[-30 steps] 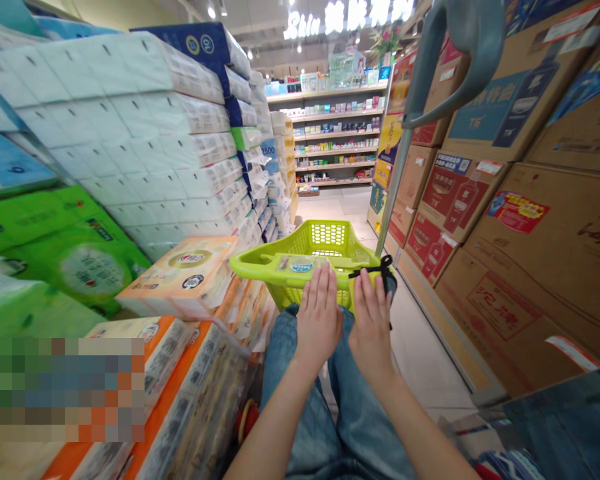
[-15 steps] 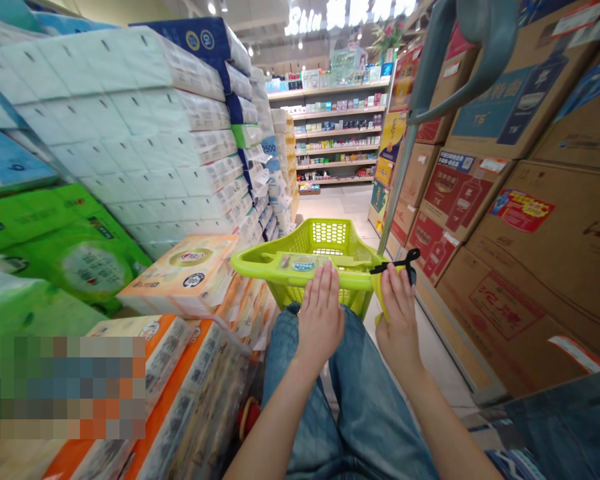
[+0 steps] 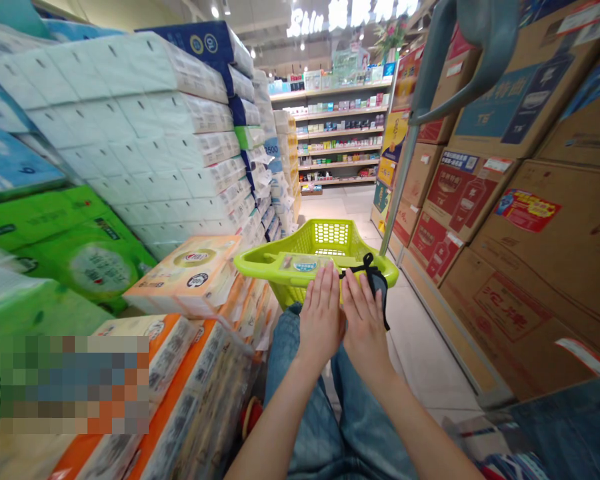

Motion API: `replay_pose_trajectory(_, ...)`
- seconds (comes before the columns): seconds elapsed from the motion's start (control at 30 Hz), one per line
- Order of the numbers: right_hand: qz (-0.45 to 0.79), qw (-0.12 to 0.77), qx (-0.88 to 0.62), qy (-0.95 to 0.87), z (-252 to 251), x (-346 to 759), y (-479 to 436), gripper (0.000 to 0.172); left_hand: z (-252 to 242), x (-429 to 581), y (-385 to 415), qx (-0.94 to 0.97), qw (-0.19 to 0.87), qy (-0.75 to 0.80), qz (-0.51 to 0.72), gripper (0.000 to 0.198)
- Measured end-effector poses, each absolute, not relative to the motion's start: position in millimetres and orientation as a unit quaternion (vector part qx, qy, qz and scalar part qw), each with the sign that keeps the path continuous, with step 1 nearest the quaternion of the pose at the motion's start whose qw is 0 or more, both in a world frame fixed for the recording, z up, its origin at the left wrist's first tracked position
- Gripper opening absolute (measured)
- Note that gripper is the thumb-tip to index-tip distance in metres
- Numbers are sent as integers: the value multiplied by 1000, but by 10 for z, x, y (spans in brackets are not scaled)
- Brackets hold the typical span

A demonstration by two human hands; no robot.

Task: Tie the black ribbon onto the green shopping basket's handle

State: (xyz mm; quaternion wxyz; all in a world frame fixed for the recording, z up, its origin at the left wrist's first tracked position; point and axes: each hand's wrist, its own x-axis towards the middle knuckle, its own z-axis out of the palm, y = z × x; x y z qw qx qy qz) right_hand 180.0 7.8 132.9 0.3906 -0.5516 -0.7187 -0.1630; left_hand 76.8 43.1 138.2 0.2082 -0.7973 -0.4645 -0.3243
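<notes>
A lime-green shopping basket [image 3: 275,267] stands just beyond my knees, with a label on its near rim. My left hand [image 3: 323,317] lies over that rim, fingers stretched out side by side and thumb hidden. Right beside it, my right hand [image 3: 365,320] has its fingers out over a dark grey cloth item with black ties [image 3: 381,287], keeping it against the rim. Most of this item is covered by the fingers, so its kind is unclear. A black bow sticks up above the fingertips.
Stacked tissue packs [image 3: 190,120] rise at the left, with an orange-and-white pack [image 3: 185,270] beside the basket. Cardboard cartons [image 3: 520,233] line the right. A long grey handle [image 3: 400,187] slants up at the basket's right end. Filled shelves [image 3: 337,127] stand ahead.
My right hand has slid left along the rim with the cloth item, up beside my left hand. The yellow part seen under it before is now hidden. My left hand has stayed on the rim.
</notes>
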Motion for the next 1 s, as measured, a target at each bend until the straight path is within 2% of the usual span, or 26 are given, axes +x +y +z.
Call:
replay_pose_trajectory(0.17,-167,420,-532,-716,1306,2193,31,78,1405,790,406,-802,193,-464,-325,72)
replay_pose_trajectory(0.4,-83,512,-563,-644,1428,2451,154,92,1414,795,395,-798,188,-472,-324,71)
replay_pose_trajectory(0.67,-142,411,-584,-685,1365,1750,81,76,1353,799,439,-787,228,-470,-330,66)
replay_pose_trajectory(0.77,-144,402,-575,-698,1332,1664,71,75,1349,782,448,-783,248,-469,-326,63)
replay_pose_trajectory(0.9,-150,393,-552,-720,1303,1888,46,75,1387,779,422,-795,217,-465,-323,68)
replay_pose_trajectory(1.0,-149,418,-555,-704,1321,2160,45,79,1411,792,401,-800,197,-465,-324,70)
